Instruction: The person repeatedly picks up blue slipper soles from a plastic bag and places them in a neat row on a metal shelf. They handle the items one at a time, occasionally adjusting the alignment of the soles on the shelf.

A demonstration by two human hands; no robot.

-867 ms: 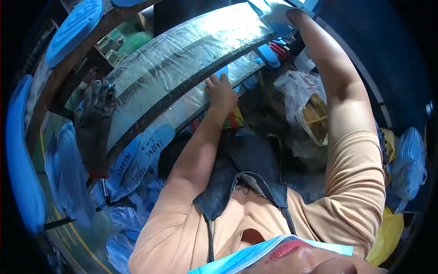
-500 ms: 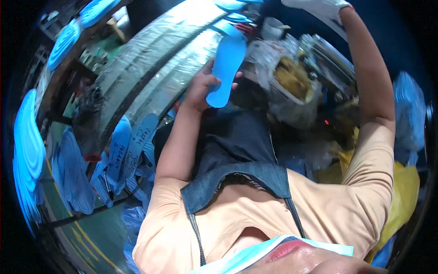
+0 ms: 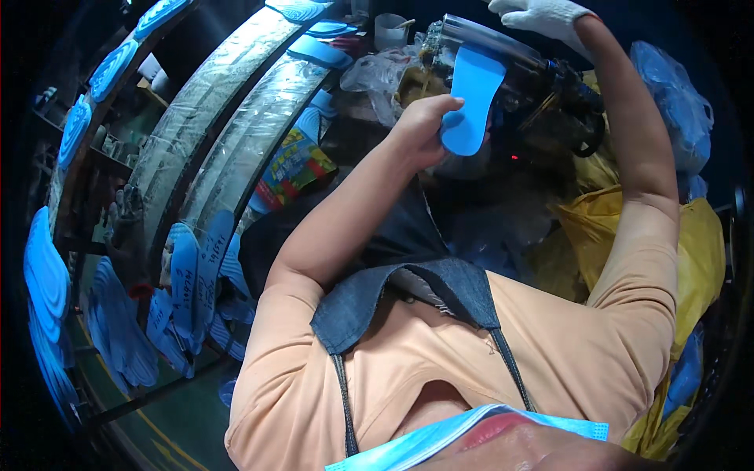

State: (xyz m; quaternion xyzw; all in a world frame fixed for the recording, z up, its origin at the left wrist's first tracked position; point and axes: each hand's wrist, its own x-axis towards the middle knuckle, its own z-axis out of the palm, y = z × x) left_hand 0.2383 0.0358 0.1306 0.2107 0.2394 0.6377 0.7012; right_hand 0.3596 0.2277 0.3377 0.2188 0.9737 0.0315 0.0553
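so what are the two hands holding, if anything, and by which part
The bare left hand holds a flat, blue, insole-shaped piece by its lower, narrower half. Whether the white-gloved right hand holds anything cannot be told.

Now holds the insole with the left hand near the cylinder, moved right, away from the shelf.
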